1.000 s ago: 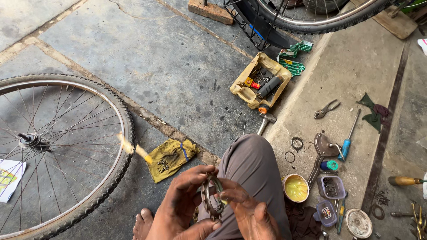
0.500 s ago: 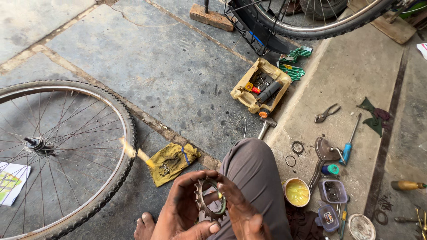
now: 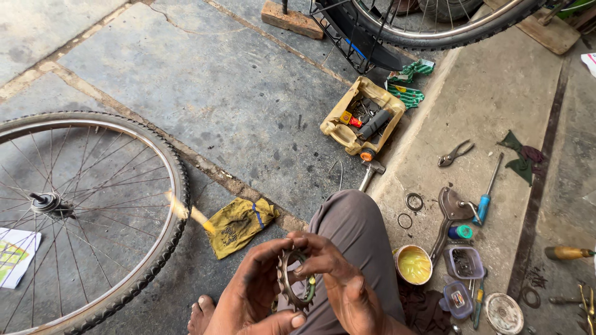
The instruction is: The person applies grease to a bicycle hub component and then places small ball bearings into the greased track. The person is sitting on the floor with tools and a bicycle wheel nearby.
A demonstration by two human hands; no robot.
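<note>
Toothed gear: a round metal bike gear (image 3: pixel 290 280) with teeth all around its edge sits between the two hands, low in the middle of the view, just above the person's knee.
Left hand: the left hand (image 3: pixel 254 298) cups the gear from below and from the left, with the thumb lying under it. This hand is wrapped around the gear.
Right hand: the right hand (image 3: pixel 338 282) pinches the top right edge of the gear with bent fingers. It is closed on the gear too. Both hands look dark with grease.
Knee: the person's bent knee in grey trousers (image 3: pixel 354 229) is right behind the hands.
Foot: a bare foot (image 3: pixel 200 315) rests on the floor, just left of the hands.
Yellow rag: a dirty yellow cloth (image 3: pixel 239 224) lies on the stone floor, near the hands, up and to the left.
Bike wheel: a big wheel with thin spokes (image 3: pixel 74 217) lies flat on the floor, at the far left.
Grease pot: a small round pot of yellow grease (image 3: pixel 413 265) stands just right of the knee.
Small tubs: little plastic tubs (image 3: pixel 464 263) stand next to the pot.
Tool box: a yellow tray of tools (image 3: pixel 362 115) sits farther up.
Pliers: a pair of pliers (image 3: pixel 455 152) lies to the right of the tray.
Screwdriver: a blue-handled screwdriver (image 3: pixel 485 195) lies near the pliers.
</note>
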